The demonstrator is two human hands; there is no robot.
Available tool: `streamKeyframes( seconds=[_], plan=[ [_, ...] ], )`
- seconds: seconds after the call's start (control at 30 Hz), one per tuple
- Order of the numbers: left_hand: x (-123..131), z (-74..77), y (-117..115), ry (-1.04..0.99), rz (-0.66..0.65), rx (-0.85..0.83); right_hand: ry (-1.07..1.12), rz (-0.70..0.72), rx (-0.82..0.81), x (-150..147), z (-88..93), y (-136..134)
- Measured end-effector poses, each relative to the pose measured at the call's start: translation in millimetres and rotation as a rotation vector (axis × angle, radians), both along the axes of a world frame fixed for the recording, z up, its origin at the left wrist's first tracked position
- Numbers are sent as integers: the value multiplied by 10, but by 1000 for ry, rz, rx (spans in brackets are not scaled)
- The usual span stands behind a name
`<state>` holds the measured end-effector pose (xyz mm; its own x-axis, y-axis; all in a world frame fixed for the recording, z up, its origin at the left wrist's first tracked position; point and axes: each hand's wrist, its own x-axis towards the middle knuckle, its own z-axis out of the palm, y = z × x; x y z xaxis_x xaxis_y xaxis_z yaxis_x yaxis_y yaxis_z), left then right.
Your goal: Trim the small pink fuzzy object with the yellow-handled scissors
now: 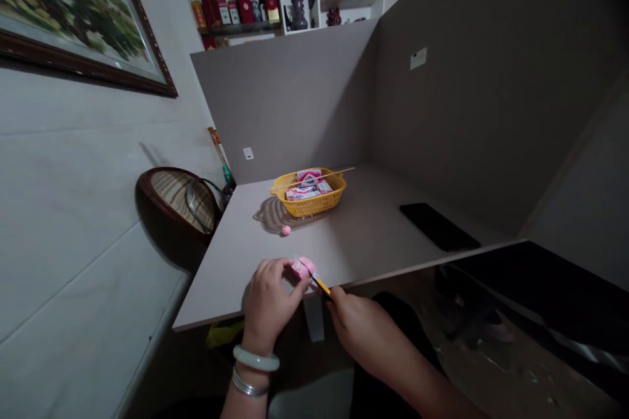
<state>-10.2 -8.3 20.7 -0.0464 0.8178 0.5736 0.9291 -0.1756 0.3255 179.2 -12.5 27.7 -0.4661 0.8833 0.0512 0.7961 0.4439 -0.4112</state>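
Near the front edge of the table, my left hand (270, 298) grips a smooth pink lump (306, 264) between fingers and thumb. A white patch, perhaps paper or film, shows beside it. My right hand (351, 314) is closed round the yellow handle of a slim tool (322, 287), like a craft knife. Its thin dark end touches the top of the lump; the exact shape of the tip is too small to tell. A little farther back lies a small pink ball (285, 230), apart from both hands.
Behind the ball stands a yellow plastic basket (314, 206) with pink-and-white packets and a thin stick (339, 172) across its rim. A black flat slab (437, 227) lies at the table's right. Grey panels (295, 105) border the table (221, 275) behind and at right.
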Motion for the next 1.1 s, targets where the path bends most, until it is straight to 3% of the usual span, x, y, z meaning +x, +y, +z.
streamKeyframes(
  seconds=[0.3,0.57,0.77,1.0,1.1],
  plan=[
    [-5,-22,16,-12,15,42,-80,19,67,114,-78,-101],
    [-8,11,7,-51,-34,-4,-73,13,110,-19,11,9],
    [-12,5,-2,-68,-41,5,-60,-5,36,46,-54,-84],
    [-17,-12,13,-48,-17,21,-74,5,30,-53,69,7],
    [-24,-21,13,-46,-8,15,-52,10,32,-48,30,-5]
  ],
)
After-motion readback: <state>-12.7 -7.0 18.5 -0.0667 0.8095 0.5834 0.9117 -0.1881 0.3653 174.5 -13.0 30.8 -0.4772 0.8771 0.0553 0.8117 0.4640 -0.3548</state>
